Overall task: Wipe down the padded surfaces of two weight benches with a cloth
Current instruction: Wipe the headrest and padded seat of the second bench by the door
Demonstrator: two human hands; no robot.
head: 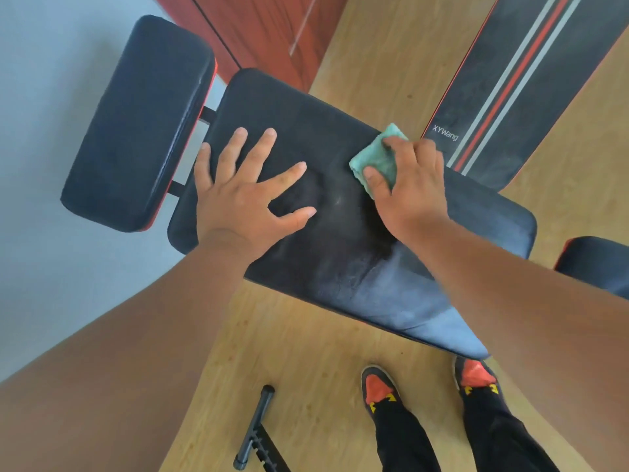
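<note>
While the left hand is spread flat on the pad, the cloth is gripped under the right hand at the pad's far edge.

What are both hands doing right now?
Left hand: open, fingers spread, flat on the bench pad, holding nothing.
Right hand: closed on the green cloth, pressing it to the pad.
</note>
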